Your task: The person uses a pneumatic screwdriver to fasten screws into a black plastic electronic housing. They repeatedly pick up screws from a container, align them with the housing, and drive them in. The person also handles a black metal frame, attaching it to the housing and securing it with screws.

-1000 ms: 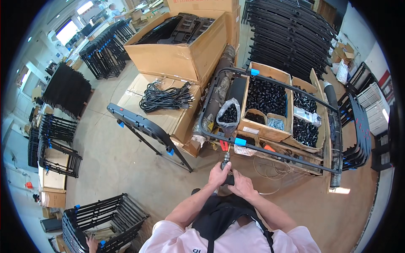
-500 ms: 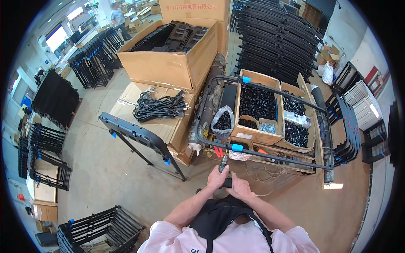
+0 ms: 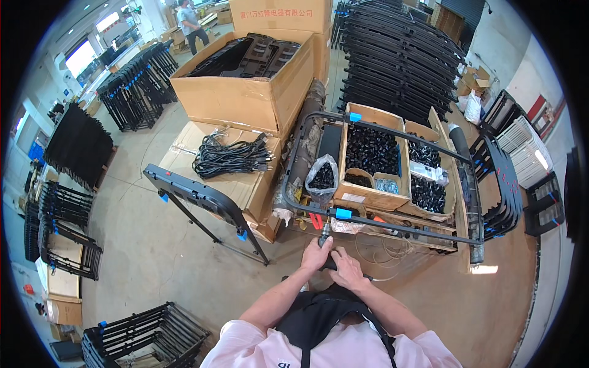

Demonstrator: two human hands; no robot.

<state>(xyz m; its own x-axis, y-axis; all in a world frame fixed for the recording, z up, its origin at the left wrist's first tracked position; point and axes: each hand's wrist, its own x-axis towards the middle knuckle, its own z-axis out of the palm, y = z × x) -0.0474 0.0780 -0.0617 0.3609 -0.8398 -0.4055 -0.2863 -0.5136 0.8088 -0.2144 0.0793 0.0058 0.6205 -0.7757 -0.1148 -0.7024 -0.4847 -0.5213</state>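
A power drill (image 3: pixel 325 233) points away from me, its bit end against the near bar of a black tubular frame (image 3: pixel 405 232). My left hand (image 3: pixel 315 254) is wrapped around the drill's front body. My right hand (image 3: pixel 348 270) is closed around its rear grip, fingers partly hidden. Just right of the bit, a blue clip (image 3: pixel 343 214) sits on that bar, and another blue clip (image 3: pixel 354 117) is on the far bar. The frame lies flat across two wrapped rollers, over wooden boxes. Red handles (image 3: pixel 315 221) of some tool show left of the bit.
Under the frame stand a wooden box of black plastic parts (image 3: pixel 371 150), a tray of screws (image 3: pixel 386 185) and a bag of black pieces (image 3: pixel 322 176). Coiled black cables (image 3: pixel 230 154) lie on a carton to the left, beside a standing black frame (image 3: pixel 196 195). Another person (image 3: pixel 191 26) walks far behind.
The person in the background has stepped to the right. My hands and the drill keep almost the same place at the near bar; the view has shifted slightly.
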